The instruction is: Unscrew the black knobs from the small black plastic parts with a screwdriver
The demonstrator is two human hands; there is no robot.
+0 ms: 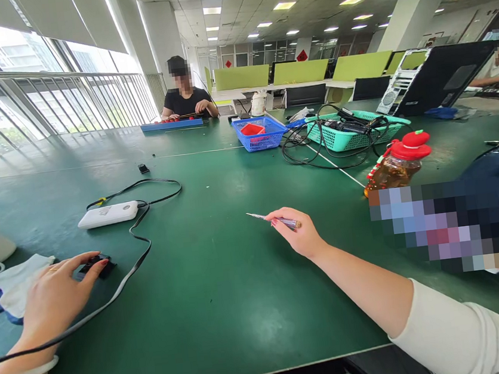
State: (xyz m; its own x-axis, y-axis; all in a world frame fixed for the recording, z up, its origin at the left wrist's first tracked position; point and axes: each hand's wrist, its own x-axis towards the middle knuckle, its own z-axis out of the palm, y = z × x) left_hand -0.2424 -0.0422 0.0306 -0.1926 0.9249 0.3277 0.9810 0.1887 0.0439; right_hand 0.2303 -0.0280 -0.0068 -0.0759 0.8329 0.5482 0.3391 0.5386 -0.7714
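Note:
In the head view my right hand [300, 233] is closed in a pinch round a small screwdriver [287, 222]. The screwdriver has a purplish handle, and its thin metal tip points left above the green tabletop. On the left side, the thumb and fingers of my left hand [62, 286] grip a small black block-like part [101, 268] low at the table, partly covered by the fingers. A white and blue cloth or glove [24, 284] lies beside that hand. A black cable [138, 262] crosses over my left wrist.
A white power strip or adapter [108, 215] lies ahead of my left hand, a tiny black piece [143, 168] beyond it. Blue basket [260, 141], green cable basket [338, 141] and red-capped bottle [394, 167] stand ahead and right. Two other people sit at the table.

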